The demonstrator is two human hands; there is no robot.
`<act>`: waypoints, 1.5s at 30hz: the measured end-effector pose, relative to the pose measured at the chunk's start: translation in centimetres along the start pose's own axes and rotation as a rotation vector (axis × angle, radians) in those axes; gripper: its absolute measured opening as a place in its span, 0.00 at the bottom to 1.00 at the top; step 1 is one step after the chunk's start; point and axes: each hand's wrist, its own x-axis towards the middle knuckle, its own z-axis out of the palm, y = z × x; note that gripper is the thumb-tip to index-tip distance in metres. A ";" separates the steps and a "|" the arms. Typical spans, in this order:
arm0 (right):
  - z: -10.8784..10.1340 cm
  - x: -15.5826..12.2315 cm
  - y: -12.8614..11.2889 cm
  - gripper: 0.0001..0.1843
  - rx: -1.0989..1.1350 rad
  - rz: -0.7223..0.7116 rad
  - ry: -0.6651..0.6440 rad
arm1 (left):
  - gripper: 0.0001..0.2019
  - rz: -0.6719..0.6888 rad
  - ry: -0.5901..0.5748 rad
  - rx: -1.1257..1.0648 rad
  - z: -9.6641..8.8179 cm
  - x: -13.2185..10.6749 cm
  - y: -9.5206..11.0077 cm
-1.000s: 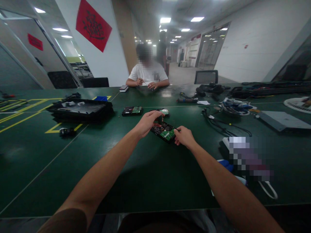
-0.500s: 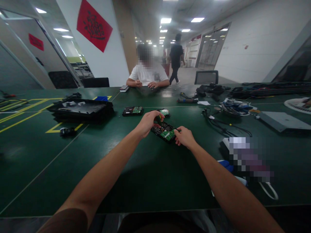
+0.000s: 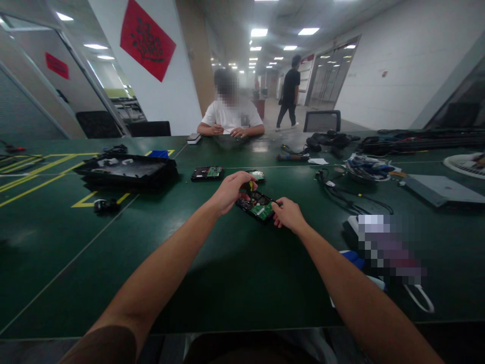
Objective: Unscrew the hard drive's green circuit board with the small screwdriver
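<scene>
In the head view a hard drive (image 3: 262, 210) lies on the green table, its green circuit board facing up. My right hand (image 3: 288, 214) is closed on the drive's right end, thumb and fingers at its edge. Above the drive's left end, my left hand (image 3: 235, 191) is closed around a small screwdriver (image 3: 250, 187) with a yellow and dark handle, held roughly upright. Its tip is too small to make out. Just behind my left hand sits a second hard drive (image 3: 257, 175), partly hidden. A third drive (image 3: 207, 173) rests to the left.
A black tray-like casing (image 3: 125, 169) stands at left, near a small black part (image 3: 105, 206). To the right are cables (image 3: 335, 192), a bundle of wires (image 3: 367, 167) and a grey metal box (image 3: 443, 189). A person (image 3: 231, 116) sits opposite, hands on the table.
My hands and the drive stay nearly in place; the screwdriver handle has turned slightly in my left fingers. In the background, a walking person has moved to the right.
</scene>
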 end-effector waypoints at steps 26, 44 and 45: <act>-0.1 -0.1 0.0 0.11 -0.003 0.002 -0.005 | 0.14 -0.014 0.048 -0.027 -0.5 0.5 -0.2; -0.2 -0.1 0.1 0.13 0.002 0.005 -0.018 | 0.13 -0.056 0.028 -0.126 0.2 0.2 -0.1; -0.2 -0.1 0.1 0.13 0.003 0.009 -0.020 | 0.12 -0.045 0.047 -0.120 0.2 0.3 -0.1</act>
